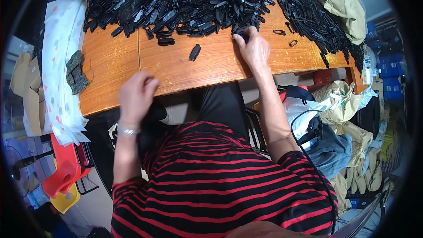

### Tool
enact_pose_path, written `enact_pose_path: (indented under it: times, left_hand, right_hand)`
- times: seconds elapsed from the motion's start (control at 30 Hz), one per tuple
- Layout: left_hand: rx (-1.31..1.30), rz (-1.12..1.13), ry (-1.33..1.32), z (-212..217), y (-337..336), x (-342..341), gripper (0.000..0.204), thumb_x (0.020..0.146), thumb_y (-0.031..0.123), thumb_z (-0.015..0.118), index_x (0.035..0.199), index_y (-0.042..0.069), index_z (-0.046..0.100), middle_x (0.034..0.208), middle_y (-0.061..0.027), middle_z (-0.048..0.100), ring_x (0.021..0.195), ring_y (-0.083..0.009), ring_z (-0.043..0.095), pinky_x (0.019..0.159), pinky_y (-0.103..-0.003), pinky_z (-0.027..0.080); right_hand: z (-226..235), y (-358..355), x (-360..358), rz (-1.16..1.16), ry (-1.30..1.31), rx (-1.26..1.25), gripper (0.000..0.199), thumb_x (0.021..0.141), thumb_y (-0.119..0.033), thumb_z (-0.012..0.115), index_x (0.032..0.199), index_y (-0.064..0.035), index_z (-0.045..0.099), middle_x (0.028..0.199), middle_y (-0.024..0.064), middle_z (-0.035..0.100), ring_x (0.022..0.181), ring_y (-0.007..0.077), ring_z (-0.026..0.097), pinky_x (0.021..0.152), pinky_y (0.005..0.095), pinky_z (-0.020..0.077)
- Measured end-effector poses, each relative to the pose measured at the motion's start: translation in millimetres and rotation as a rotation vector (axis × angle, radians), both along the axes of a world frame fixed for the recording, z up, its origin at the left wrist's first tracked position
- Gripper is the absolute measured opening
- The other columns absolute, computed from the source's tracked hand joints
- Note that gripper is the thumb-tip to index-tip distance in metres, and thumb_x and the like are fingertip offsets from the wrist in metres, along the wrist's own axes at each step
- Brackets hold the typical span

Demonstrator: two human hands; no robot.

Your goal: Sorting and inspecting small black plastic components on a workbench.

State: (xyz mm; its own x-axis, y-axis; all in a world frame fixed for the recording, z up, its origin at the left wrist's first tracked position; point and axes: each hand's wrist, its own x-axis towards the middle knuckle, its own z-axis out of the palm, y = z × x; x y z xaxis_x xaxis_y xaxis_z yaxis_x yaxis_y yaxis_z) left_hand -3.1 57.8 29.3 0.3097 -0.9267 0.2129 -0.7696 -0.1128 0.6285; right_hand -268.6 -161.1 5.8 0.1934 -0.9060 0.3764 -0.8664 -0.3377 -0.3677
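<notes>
A large heap of small, elongated black plastic pieces (pixel 176 6) covers the far part of the wooden table (pixel 189 75). At the heap's near edge, my right hand (pixel 255 49) has its thumb and fingers closed around a dark piece (pixel 245 38), mostly hidden by the fingers. My left hand (pixel 137 94), with a metal band at the wrist, is above the table's front edge and smeared by motion; its fingers look curled, and no object shows in it. Between the hands and the heap lie two loose black pieces (pixel 194 53), apart from the rest.
On the right, a second pile of slim black frames (pixel 308 22) runs to the table's corner, with a few loose frames (pixel 293 42) beside it. A patterned white sheet (pixel 64 61) and a dark knitted cloth (pixel 76 74) lie left. Beige sacks (pixel 337 101) stand right; a red stool (pixel 64 172) is lower left.
</notes>
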Motion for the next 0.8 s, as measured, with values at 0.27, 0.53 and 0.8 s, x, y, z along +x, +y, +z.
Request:
enact_pose_path:
  times: [0.27,0.53,0.8]
  left_hand:
    - [-0.183,-0.098,-0.242,-22,-103,-66,0.031,0.078,0.022,0.075,0.103,0.009,0.061,0.092,-0.0079,0.063,0.087,-0.0282,0.063,0.072,-0.039,0.050]
    - [-0.192,-0.075,-0.156,-31,-102,-59,0.015,0.082,0.014,0.069,0.094,0.006,0.064,0.087,-0.0109,0.060,0.087,-0.0315,0.060,0.072,-0.040,0.049]
    - [-0.205,-0.059,-0.227,-24,-95,-57,0.016,0.081,0.016,0.071,0.092,0.006,0.066,0.087,-0.0094,0.060,0.086,-0.0299,0.059,0.073,-0.039,0.048]
  right_hand:
    - [6,14,12,0.285,-0.075,0.046,0.015,0.084,-0.015,0.068,0.090,-0.0054,0.057,0.076,0.0146,0.065,0.073,0.0333,0.065,0.065,0.0407,0.0510]
    - [0,12,-2,0.313,-0.183,0.027,0.013,0.081,-0.009,0.069,0.088,-0.0030,0.059,0.083,0.0147,0.062,0.073,0.0308,0.064,0.066,0.0372,0.0509]
    - [8,26,24,0.267,-0.144,-0.018,0.023,0.083,-0.019,0.073,0.098,-0.0041,0.065,0.093,0.0113,0.060,0.075,0.0286,0.063,0.068,0.0382,0.0519]
